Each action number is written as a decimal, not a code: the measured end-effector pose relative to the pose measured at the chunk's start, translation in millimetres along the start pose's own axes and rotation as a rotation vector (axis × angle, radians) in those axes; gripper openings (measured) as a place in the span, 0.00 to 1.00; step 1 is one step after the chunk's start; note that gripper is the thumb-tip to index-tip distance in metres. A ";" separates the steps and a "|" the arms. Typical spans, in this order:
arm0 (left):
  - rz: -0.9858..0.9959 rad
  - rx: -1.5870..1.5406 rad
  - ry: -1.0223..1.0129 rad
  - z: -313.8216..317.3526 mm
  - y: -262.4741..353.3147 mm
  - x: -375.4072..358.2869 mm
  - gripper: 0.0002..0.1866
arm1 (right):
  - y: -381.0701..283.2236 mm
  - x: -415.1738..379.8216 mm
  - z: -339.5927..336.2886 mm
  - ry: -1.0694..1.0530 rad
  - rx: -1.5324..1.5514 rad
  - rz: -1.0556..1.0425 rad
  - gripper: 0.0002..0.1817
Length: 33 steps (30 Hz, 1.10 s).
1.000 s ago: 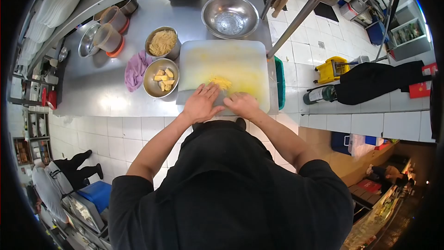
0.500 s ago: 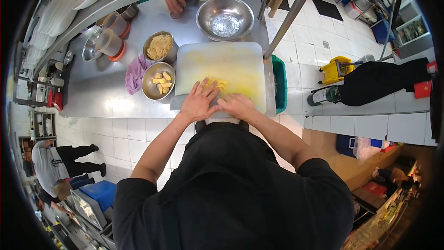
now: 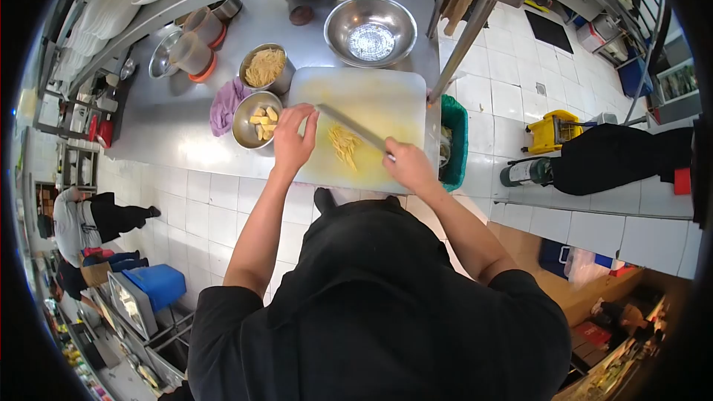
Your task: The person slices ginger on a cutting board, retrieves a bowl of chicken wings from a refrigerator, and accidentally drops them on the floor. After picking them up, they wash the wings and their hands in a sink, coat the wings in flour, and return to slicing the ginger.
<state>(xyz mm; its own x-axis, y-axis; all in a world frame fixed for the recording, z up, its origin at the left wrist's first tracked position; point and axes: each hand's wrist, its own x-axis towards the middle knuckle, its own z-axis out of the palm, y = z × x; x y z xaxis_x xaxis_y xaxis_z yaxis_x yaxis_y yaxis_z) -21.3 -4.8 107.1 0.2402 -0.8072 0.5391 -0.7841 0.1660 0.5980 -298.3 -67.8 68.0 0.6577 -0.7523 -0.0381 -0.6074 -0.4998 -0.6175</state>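
My right hand (image 3: 410, 166) is closed round the handle of a knife (image 3: 353, 128), whose blade slants up and left over the cutting board (image 3: 397, 93). By the blade's tip, at the board's left edge, my left hand (image 3: 295, 137) has its thumb apart from its fingers, with nothing visible in it. Thin yellow shreds (image 3: 344, 147) lie in a pile on the board below the blade. Just left of my left hand, a metal bowl (image 3: 239, 125) holds several peeled yellow pieces (image 3: 261, 117). Behind it stands a metal pot (image 3: 284, 78) of pale shreds (image 3: 265, 67).
An empty metal bowl (image 3: 401, 18) sits behind the board. A purple cloth (image 3: 223, 110) and plastic tubs (image 3: 191, 53) are on the left. A green bin (image 3: 457, 145) adjoins the table's right side. Metal posts (image 3: 464, 48) rise at the back right.
My hands have moved apart, the left toward the bowl of pieces, the right to the right. The knife now slants above the board. Another person's hand has left the table's far edge.
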 end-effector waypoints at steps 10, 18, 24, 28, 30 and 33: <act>-0.111 0.222 -0.396 78.8 -29.2 -50.2 0.18 | 35.7 -24.8 -23.0 -0.196 0.751 0.360 0.12; -0.081 0.281 -0.546 38.1 -2.3 -52.4 0.38 | 56.9 -64.4 -19.6 -0.204 1.031 0.456 0.11; -0.368 0.423 -0.671 41.0 16.2 -56.4 0.59 | 75.5 -68.6 -11.3 -0.182 1.087 0.454 0.14; -0.396 0.312 -0.587 65.5 -7.0 -63.8 0.58 | 71.4 -64.3 -10.8 -0.228 1.096 0.421 0.13; -0.418 0.218 -0.569 72.3 -13.4 -63.3 0.57 | 69.6 -61.3 -10.2 -0.233 1.098 0.410 0.12; -0.424 0.234 -0.553 70.0 -9.2 -62.9 0.57 | 65.3 -57.2 -9.7 -0.255 1.060 0.399 0.12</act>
<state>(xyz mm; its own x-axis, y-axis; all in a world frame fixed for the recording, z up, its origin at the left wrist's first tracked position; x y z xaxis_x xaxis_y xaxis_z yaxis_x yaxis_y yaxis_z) -69.3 4.8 26.2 0.2744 -0.9534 -0.1252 -0.8044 -0.2989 0.5135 -379.9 -61.6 37.4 0.6476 -0.6070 -0.4606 -0.1929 0.4541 -0.8698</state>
